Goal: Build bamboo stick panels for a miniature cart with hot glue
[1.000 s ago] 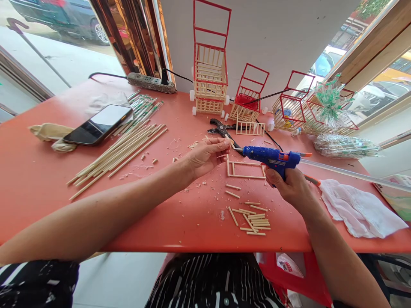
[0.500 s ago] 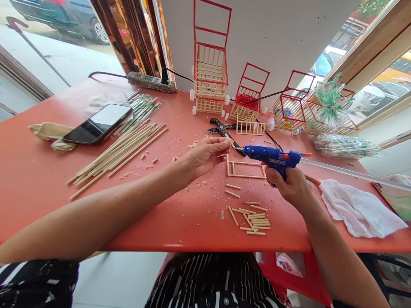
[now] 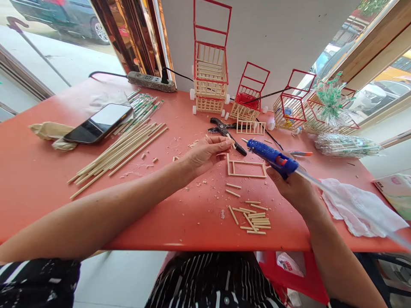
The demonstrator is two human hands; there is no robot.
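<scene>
My left hand [image 3: 212, 152] pinches a short wooden stick [image 3: 231, 141] between thumb and fingertips above the table. Wrapped around the handle of a blue glue gun [image 3: 268, 153] is my right hand [image 3: 293, 184]; the nozzle points up and left, a small gap from the stick. A clear glue stick [image 3: 340, 196] juts from the gun's back. Below, between my hands, a rectangular wooden stick frame [image 3: 247, 175] lies flat with one crosspiece inside. Closer to me are several short cut sticks [image 3: 258, 220]. Black-handled pliers [image 3: 221, 126] rest just beyond my left hand.
Long wooden sticks [image 3: 123, 154] and a phone [image 3: 98, 124] lie left. Along the wall stand small stick carts [image 3: 210, 77] with red handles, beside a ladder-like panel [image 3: 251, 127]. A power strip [image 3: 150, 81] sits at the back. To the right are a white cloth [image 3: 359, 209] and plastic-wrapped bundle [image 3: 348, 144].
The glue gun's nozzle has drawn away from the stick and swung upward, while its rear end dropped toward me. My left hand has stayed almost in place, holding the stick.
</scene>
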